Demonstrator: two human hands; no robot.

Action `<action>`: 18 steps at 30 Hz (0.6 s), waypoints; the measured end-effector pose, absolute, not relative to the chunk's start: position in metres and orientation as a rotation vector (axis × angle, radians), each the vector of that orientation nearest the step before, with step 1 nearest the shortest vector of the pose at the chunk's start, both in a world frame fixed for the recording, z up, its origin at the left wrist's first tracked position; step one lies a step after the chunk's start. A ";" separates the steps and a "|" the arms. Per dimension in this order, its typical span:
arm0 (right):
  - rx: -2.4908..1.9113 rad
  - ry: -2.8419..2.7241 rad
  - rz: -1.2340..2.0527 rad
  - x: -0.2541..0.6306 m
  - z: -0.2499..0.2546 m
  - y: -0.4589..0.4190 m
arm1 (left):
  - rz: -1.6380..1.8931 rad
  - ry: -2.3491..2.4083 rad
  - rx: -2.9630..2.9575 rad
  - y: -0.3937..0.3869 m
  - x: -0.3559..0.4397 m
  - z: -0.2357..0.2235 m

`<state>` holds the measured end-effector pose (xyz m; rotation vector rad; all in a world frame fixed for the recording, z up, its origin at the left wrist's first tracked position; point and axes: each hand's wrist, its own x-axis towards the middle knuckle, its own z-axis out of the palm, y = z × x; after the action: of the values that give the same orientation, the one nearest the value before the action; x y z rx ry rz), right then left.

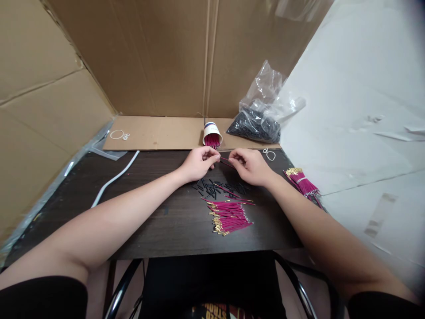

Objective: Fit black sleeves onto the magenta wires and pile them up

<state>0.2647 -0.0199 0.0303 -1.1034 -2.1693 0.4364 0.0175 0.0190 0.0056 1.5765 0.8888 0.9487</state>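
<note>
My left hand (200, 163) is closed in a pinch over the table, but what its fingertips hold is too small to make out. Close by on the right, my right hand (247, 165) pinches a thin magenta wire (224, 160) that stretches toward the left fingertips. Short black tubes (210, 189) lie scattered below both hands, a few magenta wires among them. Nearer me is a pile of magenta wires (229, 215) with gold-coloured ends to the left. Behind the hands, a paper cup (212, 128) lies on its side with more magenta wires inside.
A clear bag (255, 122) of black pieces rests on a cardboard strip (159, 133) at the back. To the right lies a banded wire bundle (303, 181), with rubber bands (270, 155) near it. A pale tube (116, 176) lies left. Cardboard walls enclose the dark table (146, 221).
</note>
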 end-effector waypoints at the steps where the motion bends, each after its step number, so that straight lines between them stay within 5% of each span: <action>1: -1.112 -2.167 0.435 0.265 0.030 -0.020 | 0.949 0.890 1.562 0.019 0.018 0.006; 18: -1.231 -2.233 0.310 0.278 0.005 0.001 | 0.906 0.942 1.927 0.010 0.013 0.009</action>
<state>0.2779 0.0015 0.0055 -1.2311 -2.2330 0.3098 0.0134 0.0103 0.0092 1.9270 0.9415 0.9063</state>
